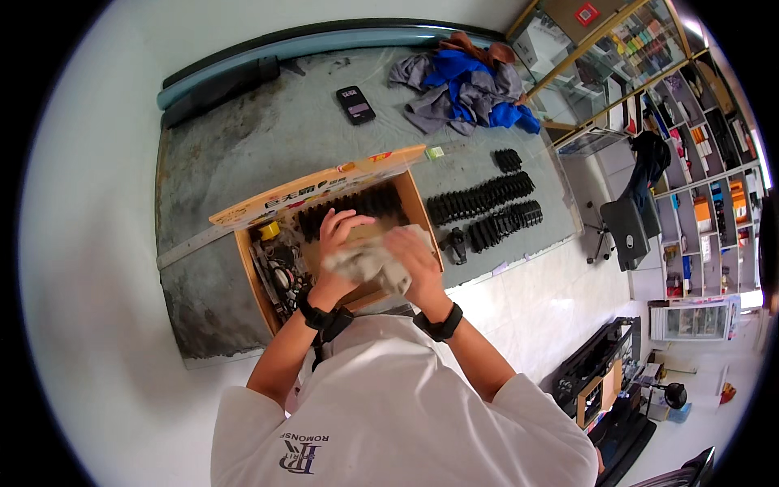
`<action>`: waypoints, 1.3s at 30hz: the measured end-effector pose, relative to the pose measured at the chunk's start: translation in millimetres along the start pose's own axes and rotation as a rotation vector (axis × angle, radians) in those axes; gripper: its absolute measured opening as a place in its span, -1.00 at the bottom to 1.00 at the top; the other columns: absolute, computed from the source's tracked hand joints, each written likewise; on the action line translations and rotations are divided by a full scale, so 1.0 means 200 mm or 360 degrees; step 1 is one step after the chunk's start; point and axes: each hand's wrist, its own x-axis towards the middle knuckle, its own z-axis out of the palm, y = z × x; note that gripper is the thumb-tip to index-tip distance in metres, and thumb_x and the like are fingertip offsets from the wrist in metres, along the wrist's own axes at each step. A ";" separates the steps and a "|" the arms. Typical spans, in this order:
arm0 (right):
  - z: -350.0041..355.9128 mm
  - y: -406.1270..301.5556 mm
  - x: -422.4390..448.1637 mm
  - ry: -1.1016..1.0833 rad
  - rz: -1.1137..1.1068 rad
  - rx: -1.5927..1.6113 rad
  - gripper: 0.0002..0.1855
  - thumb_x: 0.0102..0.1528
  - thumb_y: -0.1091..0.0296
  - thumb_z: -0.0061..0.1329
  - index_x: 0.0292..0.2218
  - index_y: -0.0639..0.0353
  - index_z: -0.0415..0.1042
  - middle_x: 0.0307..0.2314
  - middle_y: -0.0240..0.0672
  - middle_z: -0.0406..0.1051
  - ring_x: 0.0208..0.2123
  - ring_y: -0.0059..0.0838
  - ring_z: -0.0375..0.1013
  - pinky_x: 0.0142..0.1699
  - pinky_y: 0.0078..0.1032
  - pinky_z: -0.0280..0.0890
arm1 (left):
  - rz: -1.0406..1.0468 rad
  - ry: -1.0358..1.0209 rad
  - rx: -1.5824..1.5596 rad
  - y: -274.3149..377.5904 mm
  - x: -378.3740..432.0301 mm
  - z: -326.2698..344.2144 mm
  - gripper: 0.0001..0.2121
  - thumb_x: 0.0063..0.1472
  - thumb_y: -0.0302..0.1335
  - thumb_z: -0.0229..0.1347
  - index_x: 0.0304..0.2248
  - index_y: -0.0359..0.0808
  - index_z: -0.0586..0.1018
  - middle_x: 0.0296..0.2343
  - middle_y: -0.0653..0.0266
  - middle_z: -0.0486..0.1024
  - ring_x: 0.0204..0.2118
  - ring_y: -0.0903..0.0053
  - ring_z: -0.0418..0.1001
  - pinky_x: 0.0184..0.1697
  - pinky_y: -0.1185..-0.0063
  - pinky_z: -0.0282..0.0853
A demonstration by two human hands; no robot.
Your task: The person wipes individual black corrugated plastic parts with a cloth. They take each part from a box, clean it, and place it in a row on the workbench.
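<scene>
My right hand (415, 259), blurred, holds a crumpled pale cloth (376, 263) above an open cardboard box (431, 234). The cloth reaches across to the palm of my left hand (339, 237), whose fingers are raised and apart; its thumb is hidden. Inside the box, a row of black parts (359, 207) lies along the far side. Small tools and loose items (283, 274) fill the left side, with a yellow roll (269, 230) among them. The box's printed flap (316, 182) stands up at the back.
Rows of black parts (481, 198) line the table (213, 158) right of the box, with a single black piece (457, 245) nearer me. A phone (355, 105) and a heap of blue and grey cloths (465, 85) lie farther back. A metal ruler (193, 246) extends leftward. An office chair (627, 225) stands at right.
</scene>
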 end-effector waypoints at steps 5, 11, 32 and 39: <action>0.01 -0.11 0.03 -0.0046 -0.0114 0.0011 -0.43 -0.02 0.44 0.19 0.07 0.26 0.55 0.03 -0.12 0.54 0.17 -0.02 0.47 0.36 0.02 0.25 | -0.0024 -0.0043 -0.0047 -0.09 -0.05 0.06 -0.85 0.07 -0.31 0.28 -0.43 -0.20 0.66 -0.01 0.39 0.56 0.19 0.28 0.36 0.42 0.12 0.06; -0.03 0.00 -0.01 -0.0015 -0.0017 0.0047 -0.39 -0.05 0.39 0.24 0.08 0.23 0.54 0.00 -0.10 0.55 0.13 -0.03 0.50 0.34 0.02 0.26 | 0.0018 -0.0022 -0.0040 -0.05 -0.04 0.02 -0.85 0.07 -0.31 0.30 -0.43 -0.18 0.65 -0.02 0.40 0.56 0.19 0.25 0.36 0.41 0.09 0.06; -0.05 -0.05 -0.01 -0.0187 -0.0298 0.0100 -0.39 -0.06 0.37 0.21 0.07 0.24 0.55 -0.05 -0.12 0.55 0.08 -0.03 0.53 0.33 0.03 0.26 | 0.0095 -0.0050 0.0040 -0.09 -0.04 0.04 -0.75 -0.04 -0.23 0.39 -0.42 -0.15 0.65 0.00 0.37 0.57 0.18 0.24 0.35 0.43 0.06 -0.01; -0.01 -0.12 0.04 0.0002 -0.0093 0.0108 -0.44 -0.05 0.39 0.21 0.03 0.26 0.57 -0.08 -0.12 0.56 0.07 -0.03 0.53 0.35 0.04 0.26 | -0.0039 -0.0046 -0.0083 -0.04 -0.02 0.04 -0.83 0.02 -0.28 0.34 -0.43 -0.13 0.66 0.02 0.37 0.54 0.20 0.24 0.34 0.45 0.05 -0.04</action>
